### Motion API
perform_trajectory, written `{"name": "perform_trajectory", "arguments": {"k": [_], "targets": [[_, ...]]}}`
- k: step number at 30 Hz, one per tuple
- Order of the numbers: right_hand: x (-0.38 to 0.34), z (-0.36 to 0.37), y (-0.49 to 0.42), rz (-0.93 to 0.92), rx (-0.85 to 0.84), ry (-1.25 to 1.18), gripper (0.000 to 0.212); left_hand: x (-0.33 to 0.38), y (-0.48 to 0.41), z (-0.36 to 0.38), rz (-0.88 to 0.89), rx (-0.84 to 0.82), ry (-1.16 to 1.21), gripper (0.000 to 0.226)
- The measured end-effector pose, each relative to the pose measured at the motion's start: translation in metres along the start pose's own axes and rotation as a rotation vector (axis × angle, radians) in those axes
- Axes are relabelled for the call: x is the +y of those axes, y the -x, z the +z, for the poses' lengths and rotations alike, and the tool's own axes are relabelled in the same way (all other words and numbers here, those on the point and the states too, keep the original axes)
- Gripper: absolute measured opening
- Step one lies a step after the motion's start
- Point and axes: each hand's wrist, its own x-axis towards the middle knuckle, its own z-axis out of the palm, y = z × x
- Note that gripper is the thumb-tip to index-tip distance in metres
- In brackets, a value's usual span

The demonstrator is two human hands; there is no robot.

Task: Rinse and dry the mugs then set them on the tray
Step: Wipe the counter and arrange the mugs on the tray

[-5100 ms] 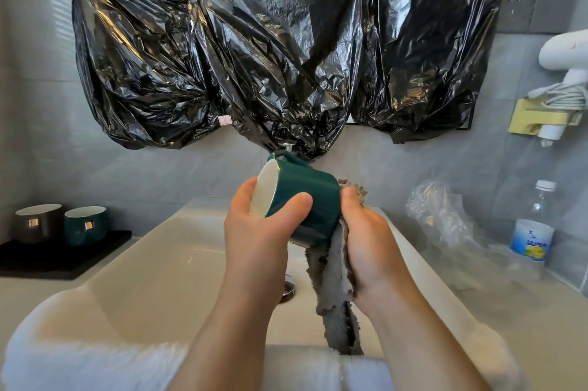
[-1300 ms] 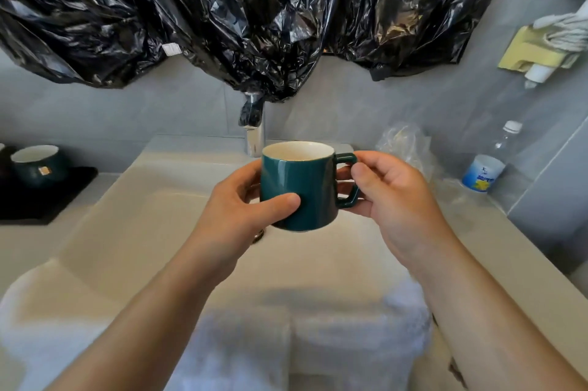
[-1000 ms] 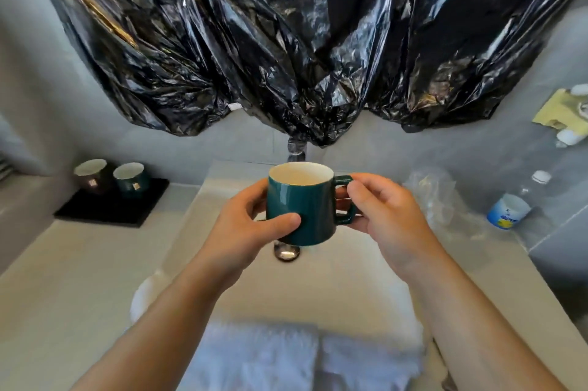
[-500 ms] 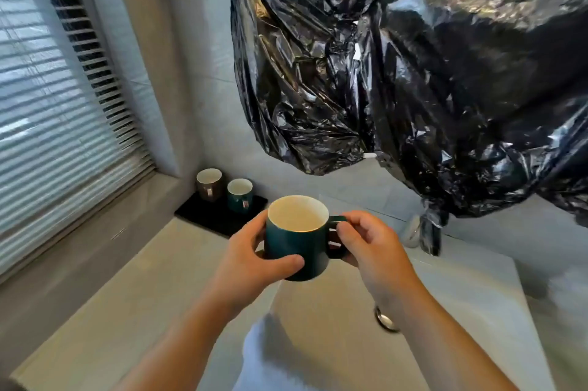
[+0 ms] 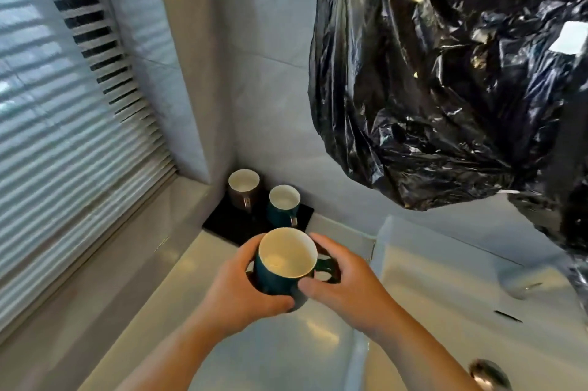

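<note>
the tray [image 5: 222, 225] carries a brown mug [image 5: 243, 191] and a green mug [image 5: 283, 207]. your left hand [image 5: 237, 292] wraps the third mug [image 5: 286, 258], right hand [image 5: 350, 292] clamps its handle, above the bench [image 5: 171, 288]. placing step: lower it upright onto the tray's bare front.

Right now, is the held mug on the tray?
No, the left hand and right hand hold the mug short of the tray.
</note>
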Motion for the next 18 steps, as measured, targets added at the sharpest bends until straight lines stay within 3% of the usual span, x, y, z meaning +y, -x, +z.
{"name": "perform_trajectory", "arguments": {"k": [11,15,18], "targets": [[0.013,-0.008,-0.049,-0.147,-0.191,0.123,0.076,-0.006,-0.024,-0.003,0.071,-0.06,-0.099,0.087],[0.017,0.003,-0.071,-0.162,-0.167,0.14,0.08,-0.019,-0.045,-0.01,0.09,-0.069,-0.086,0.088],[0.028,0.016,-0.087,-0.145,-0.093,0.132,0.076,-0.037,-0.063,-0.022,0.04,-0.177,-0.08,0.092]]}}
